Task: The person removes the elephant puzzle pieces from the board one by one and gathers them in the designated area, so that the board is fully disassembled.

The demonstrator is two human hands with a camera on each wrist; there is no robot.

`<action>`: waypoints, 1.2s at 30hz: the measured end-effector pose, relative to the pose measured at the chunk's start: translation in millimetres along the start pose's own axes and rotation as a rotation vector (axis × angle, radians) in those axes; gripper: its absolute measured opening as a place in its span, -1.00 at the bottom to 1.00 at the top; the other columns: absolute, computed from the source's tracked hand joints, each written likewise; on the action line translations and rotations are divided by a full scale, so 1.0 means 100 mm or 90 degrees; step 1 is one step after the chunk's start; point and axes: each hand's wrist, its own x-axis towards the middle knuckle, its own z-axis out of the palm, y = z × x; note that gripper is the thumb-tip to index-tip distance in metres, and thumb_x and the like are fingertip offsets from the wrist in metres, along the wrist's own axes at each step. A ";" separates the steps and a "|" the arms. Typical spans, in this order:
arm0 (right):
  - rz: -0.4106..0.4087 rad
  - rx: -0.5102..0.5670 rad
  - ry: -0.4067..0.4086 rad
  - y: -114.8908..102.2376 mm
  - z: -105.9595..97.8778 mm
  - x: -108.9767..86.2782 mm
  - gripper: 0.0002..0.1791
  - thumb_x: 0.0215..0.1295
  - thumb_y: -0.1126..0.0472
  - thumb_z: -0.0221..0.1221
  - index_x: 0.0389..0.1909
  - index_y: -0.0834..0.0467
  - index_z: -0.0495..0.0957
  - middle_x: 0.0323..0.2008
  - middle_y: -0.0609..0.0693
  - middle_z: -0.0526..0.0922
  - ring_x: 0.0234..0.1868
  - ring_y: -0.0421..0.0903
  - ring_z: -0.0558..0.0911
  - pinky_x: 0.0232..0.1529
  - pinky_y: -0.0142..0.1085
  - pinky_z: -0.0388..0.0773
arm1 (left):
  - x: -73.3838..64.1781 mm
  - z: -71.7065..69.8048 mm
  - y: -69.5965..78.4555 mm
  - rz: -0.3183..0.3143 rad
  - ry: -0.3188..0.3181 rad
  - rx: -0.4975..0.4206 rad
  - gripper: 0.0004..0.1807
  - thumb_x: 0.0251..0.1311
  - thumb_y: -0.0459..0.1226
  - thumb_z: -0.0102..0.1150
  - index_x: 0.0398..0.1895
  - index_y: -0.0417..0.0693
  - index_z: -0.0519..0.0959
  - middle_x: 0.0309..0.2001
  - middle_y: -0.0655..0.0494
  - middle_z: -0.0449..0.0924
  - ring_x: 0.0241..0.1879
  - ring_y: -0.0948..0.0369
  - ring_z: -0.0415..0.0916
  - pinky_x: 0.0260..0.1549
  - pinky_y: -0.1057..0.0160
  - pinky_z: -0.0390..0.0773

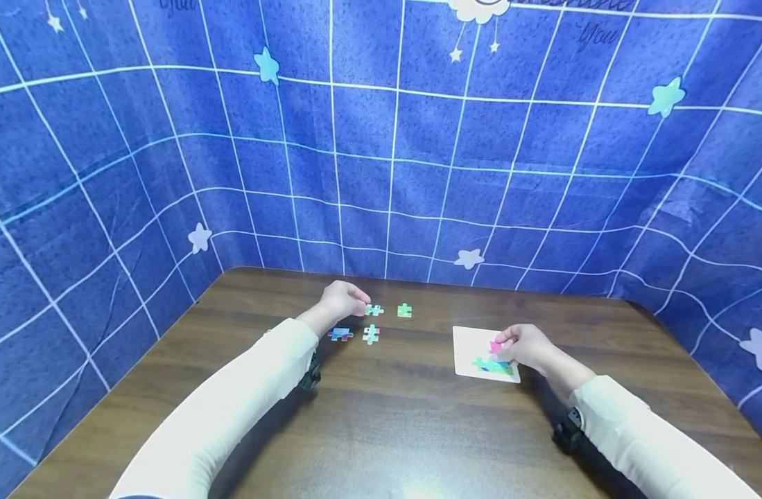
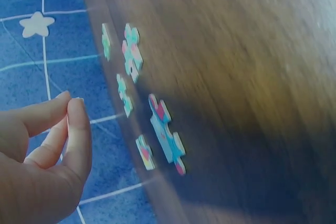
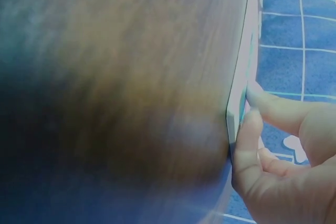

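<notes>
My left hand [image 1: 343, 299] hovers over the left group of puzzle pieces. In the left wrist view its thumb and finger meet at the tips with nothing visible between them. Near it lie a blue piece [image 1: 340, 335], two pale teal pieces [image 1: 371, 335] and a green piece [image 1: 405, 310]. Another small piece [image 2: 145, 152] shows in the left wrist view and is covered by the hand from above. My right hand [image 1: 525, 345] pinches a pink puzzle piece [image 1: 496, 347] over the white puzzle board [image 1: 465, 346]. Blue-green pieces [image 1: 494, 366] lie on the board's lower part, partly behind the fingers.
The brown wooden table [image 1: 381, 416] carries everything. A blue curtain [image 1: 368, 173] with white lines and stars hangs along its far and side edges. Wrist cameras [image 1: 568, 431] are strapped under both white sleeves [image 1: 231, 409].
</notes>
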 end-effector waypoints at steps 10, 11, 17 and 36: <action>0.013 -0.068 0.057 0.02 0.02 -0.02 -0.58 -0.11 0.36 0.44 -0.22 0.40 0.51 -0.45 0.05 0.46 -0.52 -0.16 0.48 -0.51 -0.38 0.58 | -0.04 0.24 0.10 0.026 -0.050 -0.027 -0.80 0.01 -0.43 0.32 -0.23 -0.25 0.68 -0.29 -0.03 0.74 -0.31 0.21 0.69 -0.10 0.27 0.67; 0.014 -0.072 0.060 0.02 0.01 -0.02 -0.57 -0.11 0.36 0.45 -0.21 0.41 0.50 -0.44 0.05 0.44 -0.52 -0.16 0.48 -0.50 -0.38 0.60 | -0.05 0.26 0.12 0.028 -0.054 -0.027 -0.80 0.00 -0.43 0.32 -0.24 -0.24 0.69 -0.30 -0.02 0.75 -0.32 0.23 0.69 -0.12 0.29 0.66; 0.018 -0.082 0.069 0.00 -0.01 -0.04 -0.50 -0.12 0.32 0.46 -0.16 0.42 0.48 -0.44 0.05 0.42 -0.52 -0.14 0.49 -0.50 -0.36 0.64 | -0.10 0.43 0.22 0.030 -0.095 -0.074 -0.78 0.03 -0.48 0.31 -0.20 -0.33 0.66 -0.29 -0.06 0.75 -0.43 0.31 0.65 -0.25 0.36 0.69; 0.026 -0.022 0.060 0.02 -0.08 -0.05 -0.52 0.01 0.41 0.35 -0.08 0.54 0.41 -0.43 0.12 0.54 -0.60 -0.19 0.53 -0.51 -0.36 0.67 | -0.25 0.83 0.38 0.054 -0.216 -0.122 -0.79 0.06 -0.50 0.30 -0.20 -0.37 0.64 -0.27 -0.13 0.72 -0.22 0.01 0.72 -0.19 0.27 0.71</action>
